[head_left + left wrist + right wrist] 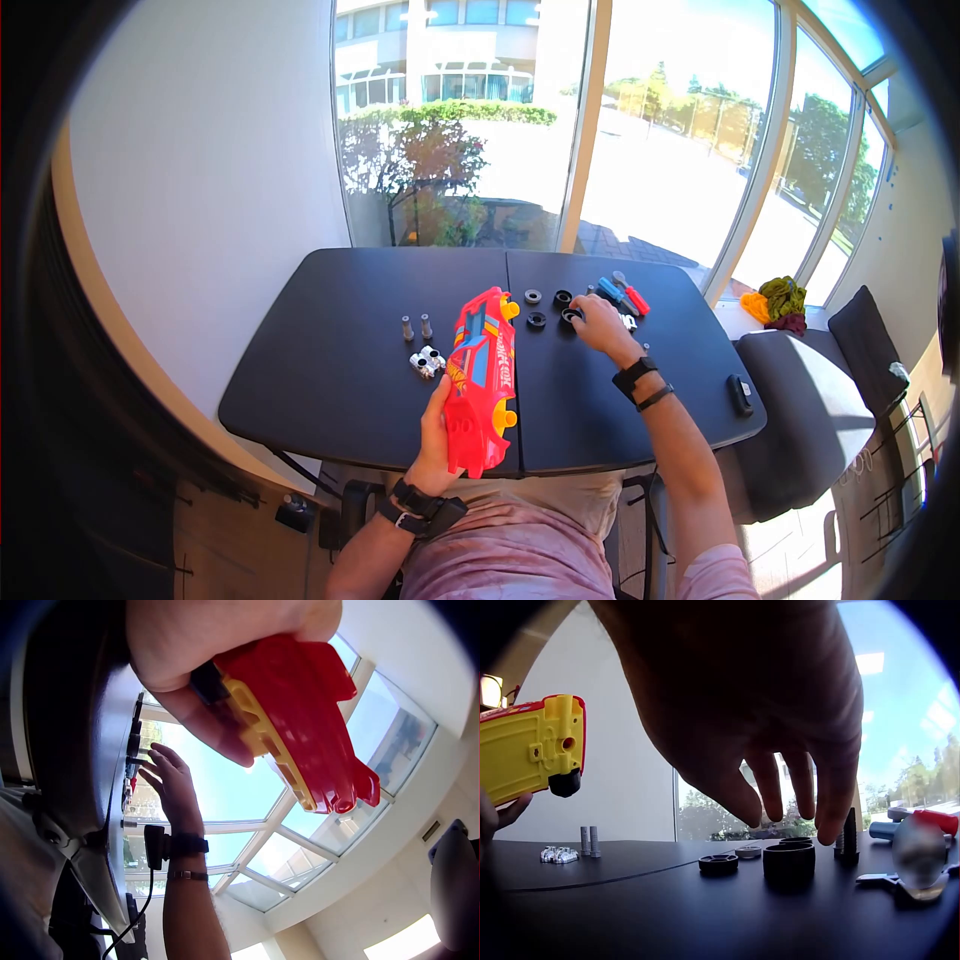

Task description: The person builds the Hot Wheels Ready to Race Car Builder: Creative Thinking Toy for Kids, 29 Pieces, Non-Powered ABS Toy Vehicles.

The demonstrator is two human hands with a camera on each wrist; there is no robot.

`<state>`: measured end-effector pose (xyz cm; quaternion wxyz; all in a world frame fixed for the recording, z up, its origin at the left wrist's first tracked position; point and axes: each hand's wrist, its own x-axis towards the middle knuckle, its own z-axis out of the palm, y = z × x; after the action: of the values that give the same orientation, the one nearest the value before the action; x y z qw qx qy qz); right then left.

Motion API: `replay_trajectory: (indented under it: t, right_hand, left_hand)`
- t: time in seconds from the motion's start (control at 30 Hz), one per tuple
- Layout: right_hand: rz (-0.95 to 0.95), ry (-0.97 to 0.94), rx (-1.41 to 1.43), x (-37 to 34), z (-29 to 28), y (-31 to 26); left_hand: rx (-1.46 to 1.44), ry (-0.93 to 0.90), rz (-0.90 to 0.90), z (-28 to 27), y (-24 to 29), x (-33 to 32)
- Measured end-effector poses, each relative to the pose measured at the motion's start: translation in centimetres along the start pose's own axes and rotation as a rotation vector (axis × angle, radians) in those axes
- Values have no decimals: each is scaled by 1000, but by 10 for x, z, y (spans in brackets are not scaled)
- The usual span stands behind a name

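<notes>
Fingers of the right hand (602, 328) hang down, bent and loosely spread, daylight showing between them, over a black tyre ring (789, 868) that sits flat on the black table (580, 420); I see nothing pinched, and cannot tell whether a fingertip touches the rim. That ring lies right below those fingertips, to the right of the red toy car (487, 390), and the right hand is plainly the nearer one to it. A dark ridged bolt (850, 840) stands upright just to the ring's right. The left hand (433, 440) grips the car towards its near end, holding it off the table, long axis running near to far, far end leaning slightly right. A yellow hub (505, 414) sticks out of the car's right side, towards the ring
</notes>
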<state>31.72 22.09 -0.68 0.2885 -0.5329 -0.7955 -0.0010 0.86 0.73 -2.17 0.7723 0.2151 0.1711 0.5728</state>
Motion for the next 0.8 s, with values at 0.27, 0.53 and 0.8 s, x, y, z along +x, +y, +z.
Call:
replay_trajectory:
  t: [0.27,0.53,0.8]
  right_hand:
    - [-26,-78,-58,-10,11,6]
    - [114,-129,196,-40,-44,-58]
    - [42,-68,982,-140,-97,-168]
  left_hand:
    - [10,-5,-26,-1,1,-1]
    - [-17,-1,7,-2,-2,2]
    - [9,-49,94,-3,-6,0]
